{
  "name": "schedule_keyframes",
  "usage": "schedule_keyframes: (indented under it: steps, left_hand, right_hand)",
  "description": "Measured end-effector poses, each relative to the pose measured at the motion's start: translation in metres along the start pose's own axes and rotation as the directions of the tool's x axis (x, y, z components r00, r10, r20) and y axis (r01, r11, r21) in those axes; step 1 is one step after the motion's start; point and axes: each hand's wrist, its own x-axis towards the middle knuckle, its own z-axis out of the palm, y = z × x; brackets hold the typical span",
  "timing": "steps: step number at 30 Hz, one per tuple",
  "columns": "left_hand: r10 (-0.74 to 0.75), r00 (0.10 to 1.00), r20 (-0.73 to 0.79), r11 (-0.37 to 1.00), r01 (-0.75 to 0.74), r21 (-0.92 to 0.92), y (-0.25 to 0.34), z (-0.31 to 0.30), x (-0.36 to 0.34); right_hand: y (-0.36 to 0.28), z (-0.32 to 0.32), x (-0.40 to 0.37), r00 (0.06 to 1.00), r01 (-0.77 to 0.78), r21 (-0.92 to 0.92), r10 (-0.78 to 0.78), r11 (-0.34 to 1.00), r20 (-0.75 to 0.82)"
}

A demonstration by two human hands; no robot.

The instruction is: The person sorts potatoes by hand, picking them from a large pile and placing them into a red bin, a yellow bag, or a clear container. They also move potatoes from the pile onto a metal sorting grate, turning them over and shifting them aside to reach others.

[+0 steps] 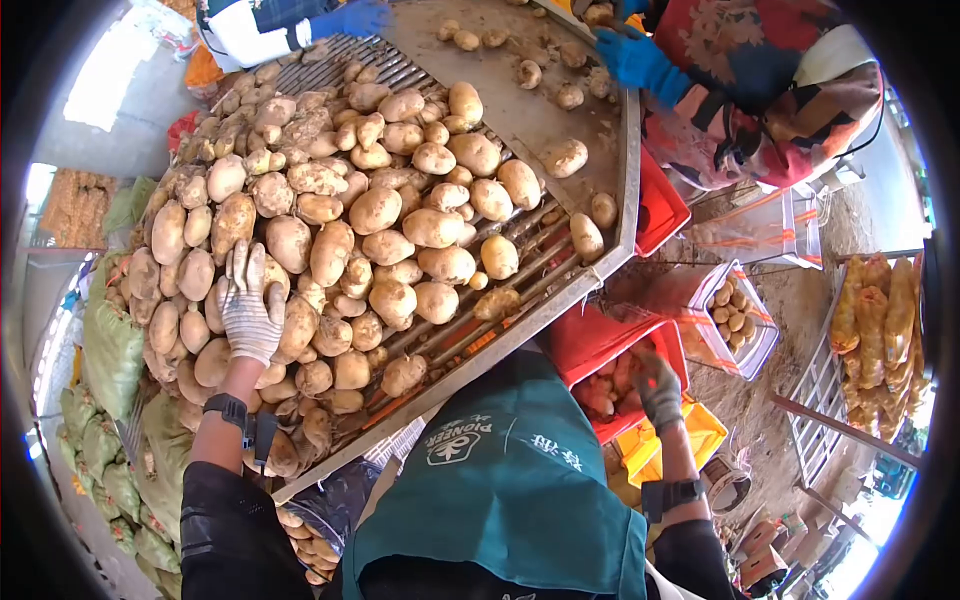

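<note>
Head view: potatoes (pixel 375 212) heaped across a slatted table (pixel 455 358), the pile spreading ahead and to the left of the wearer. Left hand (pixel 250 310), in a pale striped glove, lies on the near left part of the heap, back of the hand up, fingers extended and thumb apart; not clenched, potatoes on all sides of it. Right hand (pixel 656 388), in a darker, soiled glove, is well apart from the heap, lowered at a red crate (pixel 592 335) beyond the table's metal edge. Potatoes in that crate lie just beside its fingers; cannot tell whether it grasps one or has released it. A yellow crate (pixel 705 432) sits just beside the red one, under the right wrist. Farther out, a lined crate (pixel 690 322) holds more potatoes. Across the table, two blue-gloved hands of other people: one (pixel 355 18) at the far left edge, one (pixel 635 62) at the far right, near scattered potatoes. Green sacks (pixel 108 350) lie left of the table.
</note>
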Motion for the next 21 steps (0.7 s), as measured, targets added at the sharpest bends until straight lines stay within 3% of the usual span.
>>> schedule_keyframes:
  steps: [1, 3, 4, 5, 7, 8, 10, 14, 15, 16, 18, 20, 21]
  left_hand:
    - [-0.003, 1.0, 0.006, 1.0, 0.003, 0.006, -0.001, 0.002, 0.0]
    - [-0.013, 1.0, 0.007, 1.0, 0.013, -0.01, 0.001, 0.003, 0.0]
    - [-0.023, 1.0, 0.006, 1.0, 0.023, -0.015, 0.0, 0.003, -0.001]
    - [-0.014, 1.0, -0.006, 1.0, 0.014, 0.009, -0.001, 0.003, -0.001]
    - [-0.013, 1.0, -0.01, 1.0, 0.013, 0.02, -0.002, 0.004, -0.003]
    - [-0.023, 1.0, -0.009, 0.999, 0.023, 0.03, -0.002, 0.005, -0.003]
    - [-0.029, 1.0, -0.002, 0.999, 0.029, 0.04, -0.003, 0.006, -0.003]
    - [-0.041, 0.999, -0.018, 0.999, 0.041, -0.02, -0.003, 0.004, -0.003]
    - [-0.039, 0.999, -0.008, 0.999, 0.039, -0.033, -0.004, 0.004, -0.003]
    - [-0.04, 0.999, -0.003, 0.998, 0.039, -0.047, -0.005, 0.003, -0.002]
    - [-0.05, 0.998, -0.024, 0.997, 0.049, -0.053, -0.003, 0.001, -0.001]
    - [-0.046, 0.998, -0.034, 0.997, 0.044, -0.062, -0.002, 0.001, -0.003]
    - [-0.041, 0.999, -0.034, 0.997, 0.039, -0.059, -0.003, 0.002, -0.003]
  right_hand:
    - [-0.037, 0.001, 0.013, 0.997, -0.069, 0.333, 0.072, 0.94, 0.003]
    - [-0.122, -0.005, 0.032, 0.971, 0.232, 0.238, -0.24, 0.943, 0.004]
    - [-0.157, -0.002, 0.043, 0.883, 0.464, 0.153, -0.469, 0.873, -0.003]
    - [-0.181, 0.011, 0.052, 0.818, 0.569, 0.101, -0.574, 0.816, 0.029]
    - [-0.233, 0.032, 0.061, 0.75, 0.646, -0.038, -0.624, 0.763, 0.218]
    - [-0.254, 0.045, 0.062, 0.751, 0.65, -0.229, -0.568, 0.724, 0.337]
    - [-0.266, 0.08, 0.067, 0.779, 0.614, -0.411, -0.432, 0.674, 0.455]
    - [-0.257, 0.102, 0.081, 0.794, 0.599, -0.333, -0.487, 0.728, 0.365]
    - [-0.251, 0.098, 0.087, 0.764, 0.64, -0.233, -0.571, 0.733, 0.302]
    - [-0.24, 0.091, 0.1, 0.727, 0.653, -0.074, -0.595, 0.754, 0.343]
    - [-0.233, 0.072, 0.118, 0.764, 0.424, 0.346, -0.535, 0.837, 0.359]
    - [-0.218, 0.065, 0.164, 0.743, 0.28, 0.592, -0.561, 0.756, 0.365]
    - [-0.262, 0.04, 0.151, 0.809, -0.182, 0.83, -0.399, 0.527, 0.431]
